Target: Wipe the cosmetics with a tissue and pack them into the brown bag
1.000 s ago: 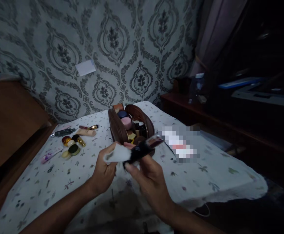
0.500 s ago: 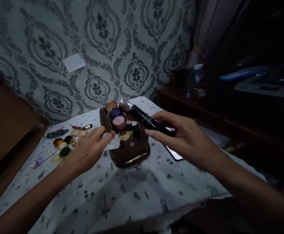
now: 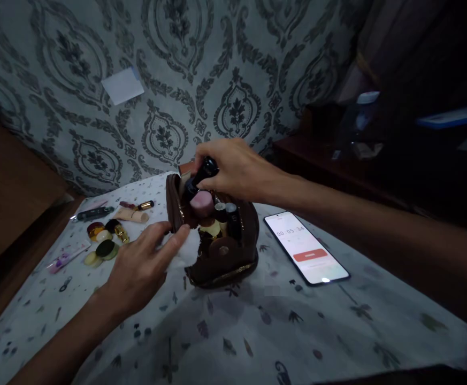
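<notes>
An unzipped brown makeup bag (image 3: 229, 267) stands on the cloth, packed with cosmetics. My right hand (image 3: 239, 168) is closed around a black cosmetic tube (image 3: 206, 170), held at a slant with its lower end inside the bag's back left part. A pink round-lidded container (image 3: 201, 203) sits just in front of that tube. Closer to the bag's front are a gold-topped item (image 3: 210, 229) and a dark small bottle (image 3: 233, 220). My left hand (image 3: 140, 270) pinches a white wipe (image 3: 188, 249) against the bag's near left side.
Left of the bag lie a beige tube (image 3: 132, 215), a dark green tube (image 3: 94, 213), a pink-and-white tube (image 3: 67, 258) and several small jars (image 3: 107, 249). A lit phone (image 3: 307, 248) showing a timer lies on the right. Behind is a patterned wall (image 3: 165, 133).
My right hand has carried the black tube left and back, down into the bag. The phone has come into full view. My left hand keeps the wipe by the bag.
</notes>
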A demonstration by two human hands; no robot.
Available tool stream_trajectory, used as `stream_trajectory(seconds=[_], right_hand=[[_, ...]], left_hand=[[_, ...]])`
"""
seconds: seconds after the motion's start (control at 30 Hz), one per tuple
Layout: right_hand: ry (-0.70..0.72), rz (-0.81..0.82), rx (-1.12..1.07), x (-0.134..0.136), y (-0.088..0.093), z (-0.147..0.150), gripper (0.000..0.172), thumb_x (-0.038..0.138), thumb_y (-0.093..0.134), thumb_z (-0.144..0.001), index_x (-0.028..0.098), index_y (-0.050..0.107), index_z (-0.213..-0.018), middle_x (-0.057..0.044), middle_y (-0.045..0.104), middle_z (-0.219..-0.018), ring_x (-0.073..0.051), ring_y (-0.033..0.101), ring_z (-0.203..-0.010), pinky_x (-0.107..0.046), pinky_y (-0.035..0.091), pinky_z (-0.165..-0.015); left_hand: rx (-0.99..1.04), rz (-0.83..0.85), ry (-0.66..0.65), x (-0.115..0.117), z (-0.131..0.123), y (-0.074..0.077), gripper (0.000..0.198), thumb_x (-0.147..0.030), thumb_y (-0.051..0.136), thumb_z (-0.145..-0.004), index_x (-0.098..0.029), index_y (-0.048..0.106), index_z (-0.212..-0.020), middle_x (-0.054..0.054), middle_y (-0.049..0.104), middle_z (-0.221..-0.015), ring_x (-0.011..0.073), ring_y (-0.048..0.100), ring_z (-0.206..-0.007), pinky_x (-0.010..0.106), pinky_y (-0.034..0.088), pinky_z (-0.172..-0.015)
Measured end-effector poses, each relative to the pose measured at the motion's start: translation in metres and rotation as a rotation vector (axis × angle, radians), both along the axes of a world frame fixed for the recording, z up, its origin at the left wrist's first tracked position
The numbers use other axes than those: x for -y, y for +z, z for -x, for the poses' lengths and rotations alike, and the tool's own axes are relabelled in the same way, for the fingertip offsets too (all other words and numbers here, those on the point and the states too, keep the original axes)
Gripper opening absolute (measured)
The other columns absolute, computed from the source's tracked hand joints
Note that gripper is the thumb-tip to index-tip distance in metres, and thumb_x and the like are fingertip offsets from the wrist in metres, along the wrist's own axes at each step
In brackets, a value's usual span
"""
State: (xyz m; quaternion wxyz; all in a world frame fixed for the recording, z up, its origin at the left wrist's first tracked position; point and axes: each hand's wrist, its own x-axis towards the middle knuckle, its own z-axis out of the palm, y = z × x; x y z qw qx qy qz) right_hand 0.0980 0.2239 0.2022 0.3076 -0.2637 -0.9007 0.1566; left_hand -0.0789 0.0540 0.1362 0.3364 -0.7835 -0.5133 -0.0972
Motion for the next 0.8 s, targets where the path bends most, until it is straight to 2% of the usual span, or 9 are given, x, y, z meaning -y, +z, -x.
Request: stream_trajectory(seconds=[0.2,0.33,0.53,0.67,0.8], right_hand=[[0.075,-0.022,0.222,-0.018,-0.003,0.047,0.023,0.006,0.064,-0.076,0.016,0.068,-0.097,-0.004,0.067,-0.101,-0.02,0.059,-0.097,-0.026,0.041,-0.079],[0.062,0.005,0.311,-0.024,-0.002,0.066,0.026,0.005,0.063,-0.078,0.013,0.068,-0.102,-0.009,0.067,-0.109,-0.024,0.06,-0.101,-0.026,0.043,-0.077],[-0.012,-0.009,0.411,-0.03,-0.013,0.082,0.039,0.001,0.058,-0.077,0.011,0.064,-0.114,-0.016,0.069,-0.114,-0.027,0.065,-0.102,-0.028,0.047,-0.071],[-0.048,0.038,0.441,-0.033,-0.027,0.086,0.034,0.002,0.058,-0.076,0.011,0.068,-0.107,-0.017,0.07,-0.114,-0.027,0.066,-0.103,-0.028,0.05,-0.074],[-0.081,0.095,0.403,-0.035,-0.029,0.091,0.031,0.003,0.06,-0.076,0.01,0.071,-0.104,-0.017,0.07,-0.117,-0.026,0.066,-0.108,-0.026,0.051,-0.079]], left_hand=[[0.028,0.006,-0.012,-0.001,-0.002,0.0,0.069,0.004,0.039,-0.066,-0.022,0.049,-0.13,0.009,0.057,-0.106,0.0183,0.06,-0.087,0.022,0.038,-0.053],[0.06,0.026,-0.014,-0.001,0.001,-0.004,0.071,0.003,0.038,-0.067,-0.022,0.048,-0.132,0.01,0.056,-0.109,0.0189,0.059,-0.092,0.022,0.041,-0.058],[0.088,0.037,-0.002,-0.001,0.004,-0.008,0.083,0.004,0.039,-0.063,-0.026,0.043,-0.141,0.009,0.058,-0.109,0.0193,0.06,-0.092,0.022,0.043,-0.06],[0.102,0.039,-0.007,-0.002,0.003,-0.008,0.087,0.003,0.038,-0.065,-0.028,0.038,-0.146,0.009,0.06,-0.108,0.019,0.06,-0.089,0.022,0.044,-0.059],[0.122,0.043,-0.002,-0.003,0.004,-0.01,0.084,0.002,0.038,-0.067,-0.028,0.039,-0.145,0.009,0.06,-0.11,0.0192,0.06,-0.09,0.022,0.044,-0.058]])
